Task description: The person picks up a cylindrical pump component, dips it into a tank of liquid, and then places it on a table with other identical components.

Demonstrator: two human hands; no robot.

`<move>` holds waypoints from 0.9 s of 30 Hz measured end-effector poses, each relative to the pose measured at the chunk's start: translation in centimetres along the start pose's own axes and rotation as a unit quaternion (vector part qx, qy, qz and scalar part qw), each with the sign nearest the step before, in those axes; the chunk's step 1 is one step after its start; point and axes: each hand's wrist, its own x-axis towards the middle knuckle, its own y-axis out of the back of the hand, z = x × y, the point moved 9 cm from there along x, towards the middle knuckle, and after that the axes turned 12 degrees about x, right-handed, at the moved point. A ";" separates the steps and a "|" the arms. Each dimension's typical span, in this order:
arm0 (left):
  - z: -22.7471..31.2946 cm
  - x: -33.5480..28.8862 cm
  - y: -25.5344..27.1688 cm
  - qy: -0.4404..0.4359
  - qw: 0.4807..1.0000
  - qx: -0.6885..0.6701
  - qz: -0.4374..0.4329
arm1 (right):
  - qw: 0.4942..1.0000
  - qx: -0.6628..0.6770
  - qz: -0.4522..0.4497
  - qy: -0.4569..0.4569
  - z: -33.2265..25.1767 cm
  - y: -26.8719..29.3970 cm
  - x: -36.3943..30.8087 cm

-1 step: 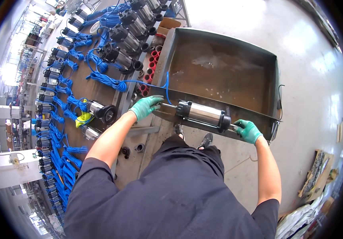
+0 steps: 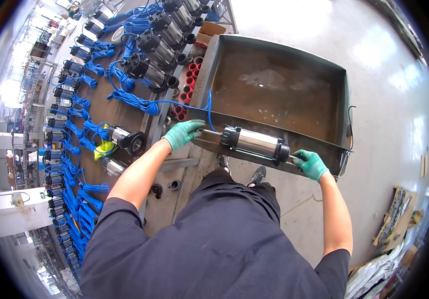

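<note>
A submersible pump (image 2: pixel 257 142), with a shiny steel barrel and black ends, lies level over the near, narrow section of a metal tank. My left hand (image 2: pixel 182 134), in a green glove, is closed around the thin metal rod (image 2: pixel 211 132) at the pump's left end. The rod's tip is hidden by the fingers. At the right end my right hand (image 2: pixel 311 164), also gloved, grips a short metal stub beside the black end. A blue cable (image 2: pixel 210 107) rises from near the pump's left end and runs left to a coil (image 2: pixel 133 101) on the workbench.
The tank (image 2: pixel 346 94) holds brownish water behind a divider. On the workbench (image 2: pixel 137 122) at left stand several pumps (image 2: pixel 150 72) with blue cable coils. Red-rimmed rings (image 2: pixel 189 81) lie between bench and tank. Loose round parts (image 2: pixel 174 185) sit below the bench edge.
The light patches on the water have shifted slightly. Both hands and the pump hold nearly the same place.
</note>
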 end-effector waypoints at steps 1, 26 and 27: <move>0.0 0.3 0.1 -0.004 1.000 -0.024 0.014 | 1.000 0.002 0.006 -0.004 1.8 -0.3 0.1; -2.6 2.2 -3.7 0.213 0.916 -0.292 -0.177 | 0.993 -0.093 0.027 0.065 0.7 -0.5 -0.2; -3.2 1.7 -4.7 0.296 0.859 -0.373 -0.187 | 0.958 -0.277 0.054 0.050 0.4 -0.6 0.3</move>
